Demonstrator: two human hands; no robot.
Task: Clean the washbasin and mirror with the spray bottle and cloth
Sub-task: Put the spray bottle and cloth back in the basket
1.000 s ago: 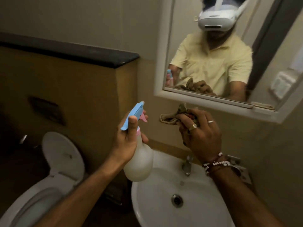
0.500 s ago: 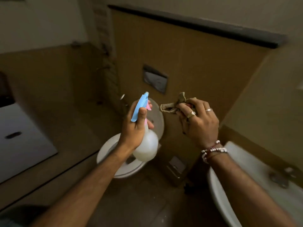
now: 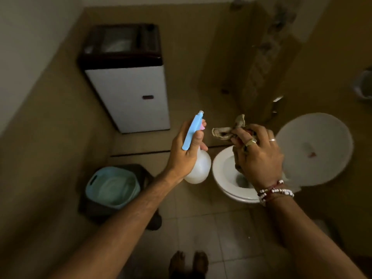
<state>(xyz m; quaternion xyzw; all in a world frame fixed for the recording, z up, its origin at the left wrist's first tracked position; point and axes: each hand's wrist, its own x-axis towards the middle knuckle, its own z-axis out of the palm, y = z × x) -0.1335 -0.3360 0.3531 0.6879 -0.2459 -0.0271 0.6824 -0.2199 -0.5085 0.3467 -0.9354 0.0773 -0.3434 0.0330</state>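
The translucent white plastic spray bottle with a blue trigger head [image 3: 198, 168] is in the left hand [image 3: 184, 152], whose fingers curl round its narrow neck. I judge it light and stiff but smooth, so the neck under the trigger is the safe place to hold it; the round body could slip. Its long axis runs from the round body near the wrist up to the nozzle, which points forward, away from the person. The crumpled beige cloth [image 3: 226, 130] is soft and limp. The right hand [image 3: 259, 160] grips it in a bunch, and one end sticks out toward the bottle. Washbasin and mirror are not in view.
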